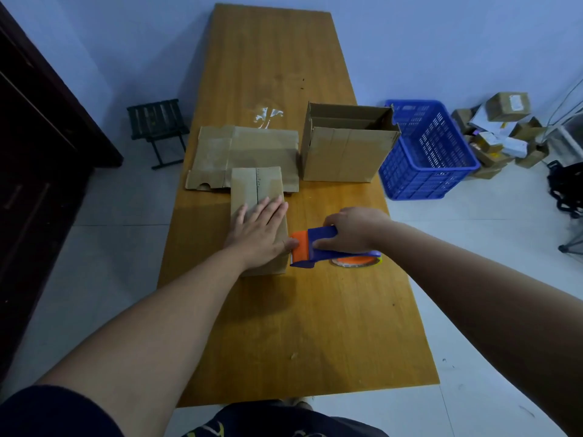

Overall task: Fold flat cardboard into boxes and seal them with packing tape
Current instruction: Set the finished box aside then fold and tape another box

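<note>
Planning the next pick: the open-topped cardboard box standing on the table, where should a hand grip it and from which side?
Probably from above. The open box stands upright with its top open, so a hand can pinch the near wall's top edge, thumb outside, fingers inside. The flat cardboard lies close beside its left side, so a side grasp looks more awkward.

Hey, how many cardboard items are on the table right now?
3: a closed box under the left hand, flat cardboard behind it, and an open box right of that. More sheets may lie hidden under the flat cardboard.
</note>
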Demonstrator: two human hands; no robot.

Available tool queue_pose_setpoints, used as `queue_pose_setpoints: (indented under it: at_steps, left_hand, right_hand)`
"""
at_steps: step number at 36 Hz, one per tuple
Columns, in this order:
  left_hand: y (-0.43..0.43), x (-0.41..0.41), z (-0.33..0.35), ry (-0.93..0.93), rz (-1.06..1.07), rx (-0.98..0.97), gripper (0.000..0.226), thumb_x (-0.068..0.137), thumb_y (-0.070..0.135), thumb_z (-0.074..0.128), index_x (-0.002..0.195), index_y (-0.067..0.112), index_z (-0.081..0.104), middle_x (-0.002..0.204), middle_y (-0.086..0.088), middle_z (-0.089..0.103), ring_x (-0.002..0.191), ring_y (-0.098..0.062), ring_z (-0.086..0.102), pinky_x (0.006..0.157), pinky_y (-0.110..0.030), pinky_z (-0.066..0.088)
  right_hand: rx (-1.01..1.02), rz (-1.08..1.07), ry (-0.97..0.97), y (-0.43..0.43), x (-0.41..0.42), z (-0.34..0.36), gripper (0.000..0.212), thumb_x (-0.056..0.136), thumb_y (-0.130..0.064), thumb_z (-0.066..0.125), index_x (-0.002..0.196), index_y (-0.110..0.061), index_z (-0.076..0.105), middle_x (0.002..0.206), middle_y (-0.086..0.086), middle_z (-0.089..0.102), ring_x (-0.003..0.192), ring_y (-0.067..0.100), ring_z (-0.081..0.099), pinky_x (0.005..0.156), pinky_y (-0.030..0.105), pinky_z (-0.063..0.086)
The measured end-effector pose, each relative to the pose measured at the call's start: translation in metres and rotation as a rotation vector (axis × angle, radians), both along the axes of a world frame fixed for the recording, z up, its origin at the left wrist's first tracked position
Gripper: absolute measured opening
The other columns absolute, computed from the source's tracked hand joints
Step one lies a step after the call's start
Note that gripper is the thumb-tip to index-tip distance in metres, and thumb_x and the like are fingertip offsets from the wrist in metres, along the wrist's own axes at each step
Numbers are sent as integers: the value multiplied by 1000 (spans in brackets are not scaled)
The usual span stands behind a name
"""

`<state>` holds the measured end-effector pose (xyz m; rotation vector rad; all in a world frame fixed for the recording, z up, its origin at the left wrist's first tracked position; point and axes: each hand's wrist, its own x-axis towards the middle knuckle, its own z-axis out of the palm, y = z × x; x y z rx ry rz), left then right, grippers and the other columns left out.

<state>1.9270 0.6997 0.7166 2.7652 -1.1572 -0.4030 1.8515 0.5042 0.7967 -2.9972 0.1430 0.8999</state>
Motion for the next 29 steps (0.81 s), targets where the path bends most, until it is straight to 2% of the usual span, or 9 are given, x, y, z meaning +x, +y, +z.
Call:
queue_pose_setpoints:
  at_steps: [3,6,8,13,16,23,29]
  left_hand:
    - [-1,-1,1,-15,-2,4,103,67,85,-3,151,26,-10,158,7,-16,144,-13,-16,112,-46,-14]
    - [0,0,1,-20,-2,6,101,69,84,-3,151,26,-10,158,8,-16,144,-12,-16,111,-45,-15]
    - [0,-1,1,-23,-2,7,100,70,84,-2,151,26,-10,158,9,-16,144,-12,-16,110,-44,-15]
    - [1,-1,0,-18,4,-5,103,65,86,-7,150,28,-11,158,10,-16,144,-11,-16,112,-45,-15]
    - [1,0,1,-14,9,-9,103,66,86,-4,150,28,-10,158,10,-15,144,-11,-15,115,-46,-10]
    - [1,1,1,-8,17,-20,103,66,84,1,151,27,-7,159,10,-13,144,-11,-14,113,-44,-12]
    - [1,1,1,-1,8,-29,103,67,85,0,151,27,-6,159,9,-12,144,-11,-14,114,-46,-11]
  right_hand:
    - [47,-57,122,8,13,1,75,80,-77,45,136,-28,45,114,2,56,93,20,51,70,33,41]
    - [49,-30,213,12,24,-1,77,77,-81,44,121,-19,57,103,3,63,84,20,58,62,30,39]
    - [97,-62,328,10,32,-2,76,75,-82,45,110,-16,60,97,6,66,83,21,62,63,29,41]
    - [266,-169,554,4,47,-7,55,75,-69,62,102,-22,59,98,4,67,88,23,65,67,30,47]
    - [282,-187,637,5,56,-5,53,72,-64,69,103,-22,58,101,4,67,92,24,64,68,31,49]
    - [220,-179,705,9,68,0,62,65,-65,75,105,-21,58,102,6,68,95,26,65,70,33,54]
    - [192,-167,678,16,68,3,47,74,-59,71,98,-21,56,99,5,65,91,26,63,65,32,51]
